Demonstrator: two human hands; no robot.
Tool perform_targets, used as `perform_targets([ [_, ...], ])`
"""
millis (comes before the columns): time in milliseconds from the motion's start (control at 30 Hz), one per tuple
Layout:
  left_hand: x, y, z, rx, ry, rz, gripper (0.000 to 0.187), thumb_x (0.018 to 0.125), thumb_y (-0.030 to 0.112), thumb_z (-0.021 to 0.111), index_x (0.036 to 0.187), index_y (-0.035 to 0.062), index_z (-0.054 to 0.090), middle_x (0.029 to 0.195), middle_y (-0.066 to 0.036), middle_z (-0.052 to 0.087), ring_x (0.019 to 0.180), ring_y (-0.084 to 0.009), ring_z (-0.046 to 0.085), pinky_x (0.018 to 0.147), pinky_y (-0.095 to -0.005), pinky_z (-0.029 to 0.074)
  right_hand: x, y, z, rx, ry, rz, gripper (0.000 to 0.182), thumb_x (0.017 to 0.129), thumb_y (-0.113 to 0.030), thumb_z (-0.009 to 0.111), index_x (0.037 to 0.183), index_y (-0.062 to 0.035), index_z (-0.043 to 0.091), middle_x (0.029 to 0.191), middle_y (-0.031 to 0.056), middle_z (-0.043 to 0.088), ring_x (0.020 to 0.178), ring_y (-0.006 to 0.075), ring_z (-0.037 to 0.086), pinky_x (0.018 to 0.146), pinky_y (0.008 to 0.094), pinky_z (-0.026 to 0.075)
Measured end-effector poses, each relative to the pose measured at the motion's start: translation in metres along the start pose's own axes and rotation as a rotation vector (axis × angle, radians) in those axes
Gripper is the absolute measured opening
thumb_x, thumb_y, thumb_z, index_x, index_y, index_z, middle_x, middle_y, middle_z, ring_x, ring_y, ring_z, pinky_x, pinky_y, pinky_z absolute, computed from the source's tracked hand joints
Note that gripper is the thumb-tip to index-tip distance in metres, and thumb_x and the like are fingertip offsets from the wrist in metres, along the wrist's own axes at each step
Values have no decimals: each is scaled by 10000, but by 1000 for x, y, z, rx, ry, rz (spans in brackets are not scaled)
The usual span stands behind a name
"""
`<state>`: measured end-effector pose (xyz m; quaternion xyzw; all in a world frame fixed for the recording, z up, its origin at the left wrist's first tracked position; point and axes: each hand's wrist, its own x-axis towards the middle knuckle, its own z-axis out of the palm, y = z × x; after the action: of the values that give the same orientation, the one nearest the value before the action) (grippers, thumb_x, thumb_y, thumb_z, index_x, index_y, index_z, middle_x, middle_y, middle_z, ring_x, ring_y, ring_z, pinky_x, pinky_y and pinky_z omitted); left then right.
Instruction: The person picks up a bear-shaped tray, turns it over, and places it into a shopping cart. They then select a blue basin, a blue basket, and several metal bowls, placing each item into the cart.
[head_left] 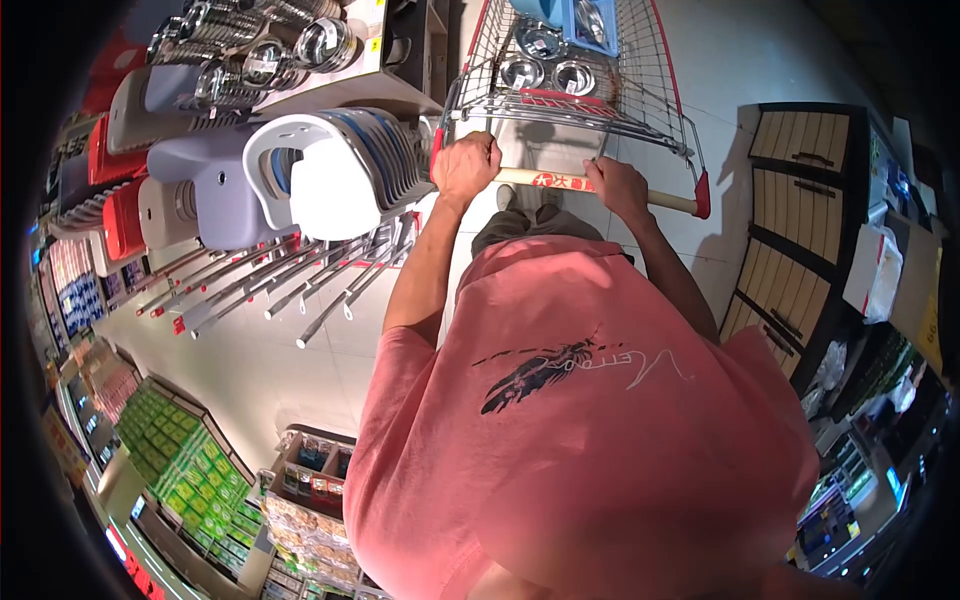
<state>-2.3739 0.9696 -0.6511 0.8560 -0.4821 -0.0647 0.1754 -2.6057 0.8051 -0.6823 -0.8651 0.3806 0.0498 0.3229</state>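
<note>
Both my hands grip the beige handle bar (520, 177) of a wire shopping cart (650, 75) with red corner pieces. My left hand (466, 167) wraps round the bar near its left end. Further right, my right hand (617, 187) is closed on the same bar, a little in from the red end piece. In the cart lie several round shiny metal items (540, 38), some with labels. A blue basket (590, 25) with something metallic in it sits at the cart's far part. My fingertips are mostly hidden round the bar.
Nested white and blue plastic chairs (315, 175) with metal legs stand close on the left. Behind them, stainless bowls (325, 45) crowd a display shelf. A dark cabinet with light wooden drawers (800, 200) stands on the right. Tiled floor (740, 60) shows around the cart.
</note>
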Motion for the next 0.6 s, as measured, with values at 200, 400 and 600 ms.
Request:
perform_targets([
  [200,22,-2,-2,-22,-10,13,165,818,219,638,738,75,654,717,-129,668,619,-353,657,569,-464,525,54,7,-41,347,-13,116,331,921,-352,622,890,-30,692,759,133,694,753,273,701,684,388,522],
  [400,45,-4,0,-52,-26,-22,136,814,193,629,768,66,642,748,-108,662,666,-325,659,600,-439,523,199,42,-70,502,-190,-101,224,874,-253,600,921,-47,673,802,117,699,707,266,672,685,385,516],
  [600,66,-5,5,-36,-82,-97,114,809,196,637,784,85,645,722,-73,625,669,-289,643,610,-409,512,403,17,-38,-72,-448,-470,233,901,-251,547,985,-71,668,889,139,708,827,320,674,748,421,518],
])
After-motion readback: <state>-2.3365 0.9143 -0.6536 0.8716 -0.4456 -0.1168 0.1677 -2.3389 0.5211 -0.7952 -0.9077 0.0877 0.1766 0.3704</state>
